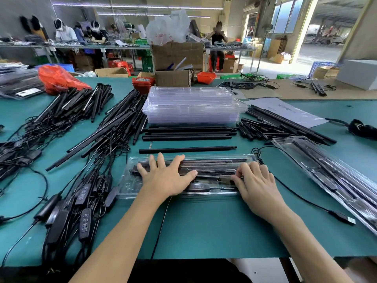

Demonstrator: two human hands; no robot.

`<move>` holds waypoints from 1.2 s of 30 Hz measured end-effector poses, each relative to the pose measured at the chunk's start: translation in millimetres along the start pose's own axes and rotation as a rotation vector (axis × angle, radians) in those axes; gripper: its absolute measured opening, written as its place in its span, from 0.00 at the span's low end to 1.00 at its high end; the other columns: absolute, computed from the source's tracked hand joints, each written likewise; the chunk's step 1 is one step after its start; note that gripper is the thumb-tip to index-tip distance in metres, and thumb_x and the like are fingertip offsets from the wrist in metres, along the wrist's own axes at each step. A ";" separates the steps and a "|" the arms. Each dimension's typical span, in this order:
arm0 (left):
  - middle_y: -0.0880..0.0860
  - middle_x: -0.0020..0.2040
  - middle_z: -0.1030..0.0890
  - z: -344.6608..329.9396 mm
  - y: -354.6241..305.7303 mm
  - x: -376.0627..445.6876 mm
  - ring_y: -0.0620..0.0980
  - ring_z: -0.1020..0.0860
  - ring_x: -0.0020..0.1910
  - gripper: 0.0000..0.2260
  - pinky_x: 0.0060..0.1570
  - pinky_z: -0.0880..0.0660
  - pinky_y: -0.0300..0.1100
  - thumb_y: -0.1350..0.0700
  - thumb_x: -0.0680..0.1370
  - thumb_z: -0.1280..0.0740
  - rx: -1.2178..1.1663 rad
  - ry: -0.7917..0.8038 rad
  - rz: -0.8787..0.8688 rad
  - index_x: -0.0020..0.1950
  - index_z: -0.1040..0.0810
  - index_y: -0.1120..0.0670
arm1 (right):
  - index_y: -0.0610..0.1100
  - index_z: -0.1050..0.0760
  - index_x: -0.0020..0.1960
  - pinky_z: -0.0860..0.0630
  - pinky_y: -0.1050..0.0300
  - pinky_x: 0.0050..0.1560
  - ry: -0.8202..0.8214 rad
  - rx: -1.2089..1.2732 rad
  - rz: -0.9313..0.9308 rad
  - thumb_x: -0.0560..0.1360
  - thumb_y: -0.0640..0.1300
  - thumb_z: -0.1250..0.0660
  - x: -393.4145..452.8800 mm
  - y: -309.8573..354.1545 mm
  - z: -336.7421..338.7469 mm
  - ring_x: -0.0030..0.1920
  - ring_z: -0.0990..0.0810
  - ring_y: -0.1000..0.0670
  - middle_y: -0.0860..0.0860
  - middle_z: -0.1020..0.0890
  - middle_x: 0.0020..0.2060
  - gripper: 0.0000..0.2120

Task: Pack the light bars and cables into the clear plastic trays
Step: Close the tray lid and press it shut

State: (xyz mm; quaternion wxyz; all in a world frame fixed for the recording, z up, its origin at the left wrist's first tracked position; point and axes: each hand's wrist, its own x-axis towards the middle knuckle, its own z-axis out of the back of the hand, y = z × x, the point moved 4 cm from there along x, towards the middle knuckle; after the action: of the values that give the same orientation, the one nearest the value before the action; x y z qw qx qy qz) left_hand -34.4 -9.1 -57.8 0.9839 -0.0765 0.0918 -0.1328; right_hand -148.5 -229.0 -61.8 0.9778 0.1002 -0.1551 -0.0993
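Green work table (204, 227) spans the whole near field.

Stack of empty clear trays (193, 107) sits mid-table, long axis left–right, parallel to the near edge.

Left of the stack: two heaps of light bars with cables (85, 127), bars fanned diagonally, upper ends pointing away and to the right; their inline controllers (84, 222) lie toward the near-left.

Right side: a packed tray (334, 180), long axis diagonal, running from far-left to near-right and off the frame edge.

Beyond it: a pile of black rods (285, 125), also diagonal.

Just in front of the stack: a row of black bars (189, 132) lying left–right, with one single bar (187, 149) apart from the row, same orientation, just behind the working tray.

Working tray (183, 176): centred in front of the person, long axis left–right, flat on the table. Black bars and a controller lie inside it, lengthwise.

Left hand (166, 176): fingers spread and straight, palm pressing flat on the tray's left half; it grasps nothing.

Right hand (257, 180): fingers curled at the tray's right part, fingertips on the contents; what they pinch cannot be made out.

A black cable runs from the tray's right end to a USB plug (344, 219) lying on the table, near right.
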 end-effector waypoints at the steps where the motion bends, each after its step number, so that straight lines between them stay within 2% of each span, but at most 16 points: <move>1: 0.59 0.80 0.48 3.6 -0.8 0.9 0.62 0.52 0.79 0.32 0.71 0.57 0.71 0.23 0.72 0.50 0.003 -0.022 -0.011 0.74 0.45 0.31 | 0.52 0.37 0.52 0.38 0.52 0.53 0.002 -0.011 0.000 0.83 0.58 0.47 -0.9 0.0 0.1 0.51 0.38 0.49 0.53 0.34 0.50 0.10; 3: 0.58 0.76 0.41 6.7 -0.2 1.0 0.61 0.45 0.76 0.31 0.70 0.50 0.70 0.22 0.71 0.50 0.028 -0.075 -0.029 0.72 0.42 0.32 | 0.51 0.36 0.53 0.38 0.52 0.54 0.002 -0.022 -0.007 0.83 0.57 0.47 -3.4 0.9 0.7 0.52 0.37 0.49 0.53 0.34 0.50 0.10; 4: 0.58 0.77 0.42 4.9 0.9 -0.2 0.61 0.46 0.76 0.32 0.70 0.50 0.69 0.22 0.71 0.51 0.037 -0.091 -0.031 0.73 0.43 0.31 | 0.51 0.35 0.53 0.38 0.52 0.54 0.002 -0.026 -0.009 0.83 0.57 0.47 -4.6 2.0 1.0 0.52 0.37 0.49 0.53 0.34 0.51 0.10; 7: 0.58 0.81 0.50 -6.7 2.0 -7.0 0.61 0.55 0.80 0.36 0.72 0.58 0.69 0.21 0.71 0.59 0.068 -0.138 -0.032 0.78 0.51 0.32 | 0.51 0.35 0.52 0.38 0.53 0.54 0.014 -0.003 -0.012 0.84 0.55 0.46 -3.7 3.3 2.3 0.52 0.36 0.49 0.54 0.33 0.50 0.08; 10: 0.58 0.82 0.52 -8.3 1.3 -11.6 0.61 0.57 0.80 0.37 0.72 0.61 0.68 0.22 0.71 0.59 0.026 -0.171 -0.045 0.78 0.51 0.33 | 0.51 0.33 0.51 0.38 0.53 0.56 0.061 0.176 0.002 0.83 0.50 0.41 -3.5 -0.8 8.9 0.51 0.37 0.50 0.55 0.31 0.49 0.04; 13: 0.58 0.82 0.55 -3.9 1.0 -10.8 0.62 0.59 0.80 0.42 0.72 0.62 0.69 0.18 0.67 0.58 0.002 -0.092 -0.055 0.79 0.51 0.33 | 0.54 0.32 0.50 0.40 0.57 0.56 0.146 0.329 0.028 0.81 0.45 0.36 -7.0 -6.8 15.7 0.52 0.37 0.50 0.55 0.29 0.50 0.06; 17: 0.58 0.82 0.58 2.7 0.1 -8.5 0.64 0.61 0.80 0.50 0.71 0.64 0.70 0.14 0.61 0.54 -0.005 0.030 -0.056 0.79 0.54 0.34 | 0.53 0.30 0.52 0.41 0.58 0.58 0.161 0.310 0.049 0.80 0.47 0.34 -8.8 -8.5 13.0 0.53 0.37 0.51 0.57 0.30 0.51 0.05; 20: 0.58 0.81 0.62 0.8 0.2 -10.8 0.64 0.64 0.79 0.52 0.71 0.65 0.69 0.14 0.59 0.56 0.028 0.031 -0.068 0.79 0.59 0.34 | 0.54 0.29 0.50 0.41 0.59 0.56 0.158 0.344 0.058 0.80 0.47 0.33 -9.1 -9.2 11.3 0.52 0.37 0.52 0.57 0.30 0.50 0.05; 23: 0.58 0.81 0.63 -3.2 1.2 -15.4 0.63 0.65 0.79 0.53 0.72 0.66 0.69 0.13 0.58 0.59 0.031 0.008 -0.070 0.79 0.60 0.34 | 0.54 0.25 0.47 0.36 0.62 0.53 0.162 0.492 0.109 0.77 0.45 0.28 -11.9 -14.1 21.1 0.53 0.31 0.55 0.56 0.24 0.48 0.06; 26: 0.58 0.82 0.59 3.2 0.8 -13.9 0.62 0.61 0.80 0.53 0.72 0.62 0.69 0.13 0.57 0.56 0.013 0.028 -0.058 0.79 0.56 0.33 | 0.51 0.19 0.44 0.30 0.64 0.47 0.230 0.604 0.143 0.72 0.40 0.23 -12.7 -24.8 36.1 0.50 0.23 0.53 0.53 0.19 0.46 0.08; 28: 0.58 0.82 0.55 10.0 -1.2 -12.3 0.63 0.57 0.80 0.53 0.74 0.59 0.67 0.13 0.57 0.53 0.025 0.039 -0.060 0.79 0.53 0.33 | 0.51 0.18 0.41 0.29 0.62 0.47 0.202 0.565 0.130 0.69 0.37 0.21 -10.8 -32.4 43.2 0.49 0.22 0.50 0.53 0.18 0.43 0.10; 31: 0.59 0.82 0.51 18.5 -3.2 -10.0 0.64 0.53 0.80 0.52 0.75 0.56 0.65 0.14 0.59 0.48 0.036 0.059 -0.071 0.79 0.49 0.34 | 0.52 0.18 0.37 0.28 0.60 0.48 0.150 0.487 0.113 0.67 0.39 0.20 -8.4 -34.1 47.2 0.43 0.22 0.53 0.56 0.18 0.37 0.10; 33: 0.60 0.82 0.49 22.2 -4.0 -9.2 0.65 0.51 0.80 0.52 0.75 0.53 0.64 0.15 0.59 0.46 0.038 0.070 -0.076 0.80 0.48 0.35 | 0.52 0.18 0.37 0.25 0.55 0.48 0.152 0.435 0.103 0.69 0.41 0.20 -7.7 -33.8 47.5 0.39 0.20 0.53 0.55 0.17 0.34 0.09; 36: 0.61 0.81 0.49 23.0 -5.7 -9.4 0.66 0.50 0.79 0.53 0.75 0.52 0.64 0.15 0.59 0.46 0.044 0.071 -0.085 0.80 0.48 0.36 | 0.53 0.18 0.41 0.23 0.51 0.47 0.159 0.276 0.117 0.72 0.44 0.23 -5.3 -31.6 50.8 0.39 0.21 0.55 0.56 0.18 0.34 0.06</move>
State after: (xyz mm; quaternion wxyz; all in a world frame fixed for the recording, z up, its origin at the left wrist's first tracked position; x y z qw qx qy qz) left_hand -40.1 -9.1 -32.9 0.9749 -0.0540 0.1206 -0.1793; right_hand -175.0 -266.5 -23.1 0.9681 0.2317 -0.0950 -0.0119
